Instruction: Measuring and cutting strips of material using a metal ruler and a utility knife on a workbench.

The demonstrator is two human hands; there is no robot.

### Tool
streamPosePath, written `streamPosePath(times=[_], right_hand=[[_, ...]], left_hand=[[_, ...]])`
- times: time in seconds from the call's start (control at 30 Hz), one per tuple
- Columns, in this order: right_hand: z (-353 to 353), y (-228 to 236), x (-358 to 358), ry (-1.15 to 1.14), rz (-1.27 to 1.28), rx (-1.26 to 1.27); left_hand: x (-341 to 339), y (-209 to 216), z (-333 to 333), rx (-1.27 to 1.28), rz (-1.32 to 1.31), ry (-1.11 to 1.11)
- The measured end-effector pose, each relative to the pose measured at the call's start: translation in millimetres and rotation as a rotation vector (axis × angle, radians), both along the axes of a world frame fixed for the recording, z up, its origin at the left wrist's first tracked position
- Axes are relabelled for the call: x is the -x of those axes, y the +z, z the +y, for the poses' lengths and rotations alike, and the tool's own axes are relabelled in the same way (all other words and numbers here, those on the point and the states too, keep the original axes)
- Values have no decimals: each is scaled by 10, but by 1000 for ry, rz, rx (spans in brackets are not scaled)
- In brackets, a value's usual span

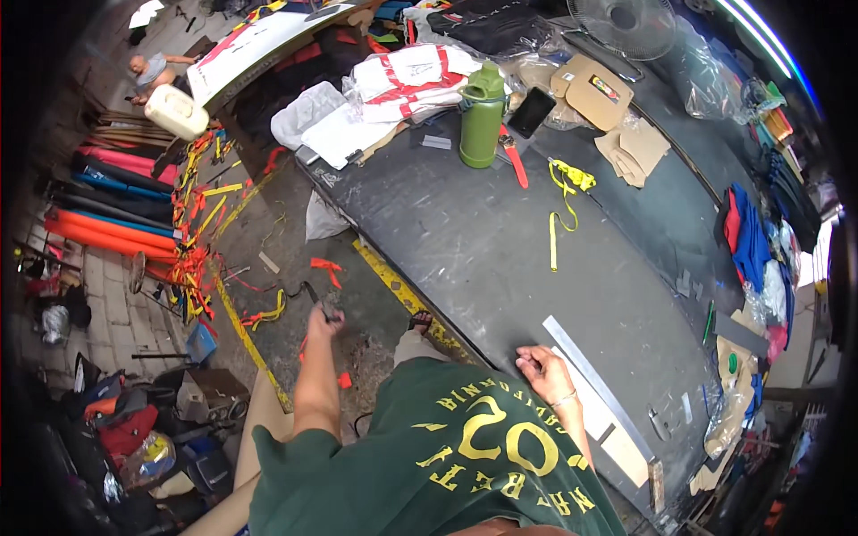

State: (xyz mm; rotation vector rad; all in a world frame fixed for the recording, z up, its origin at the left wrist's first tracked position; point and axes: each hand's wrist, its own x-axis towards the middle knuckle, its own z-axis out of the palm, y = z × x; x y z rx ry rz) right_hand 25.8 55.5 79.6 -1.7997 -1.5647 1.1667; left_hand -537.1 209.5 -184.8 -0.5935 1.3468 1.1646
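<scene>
My left hand (325, 320) is closed round a narrow black strap (307, 291), held out over the floor to the left of the table. One end of the strap curls up beyond my fingers. My right hand (542, 371) rests at the near edge of the dark table, its fingers loosely curled in, and nothing shows in them. Beside it, a long metal ruler (590, 380) lies slantwise on the table. Under my right wrist and along the ruler are a white sheet (601, 420) and a tan card piece (625, 457).
On the dark table (465, 241) stand a green bottle (483, 121), a phone (532, 113), red scissors (513, 161) and a yellow tape (561, 214). White-and-red packages (416, 80) lie at the back. Orange and yellow scraps (201, 214) litter the floor left. A person (159, 73) sits far left.
</scene>
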Motion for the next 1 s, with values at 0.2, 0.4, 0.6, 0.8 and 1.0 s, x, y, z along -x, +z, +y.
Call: streamPosePath(times=[0.2,0.4,0.6,0.8,1.0], right_hand=[[523,-16,535,-221,-1,-10],[612,16,1283,-353,-18,113],[591,128,1433,-314,-19,117],[122,-127,1463,-413,-85,15],[-1101,-269,1407,-599,-70,-22]], left_hand=[[1158,1017,2645,-519,185,-257],[809,2148,4625,-500,511,-523],[1519,1840,4903,-693,1519,-689],[-550,1588,3696,-910,1607,-739],[-2563,1752,1633,-1494,1200,-1089]])
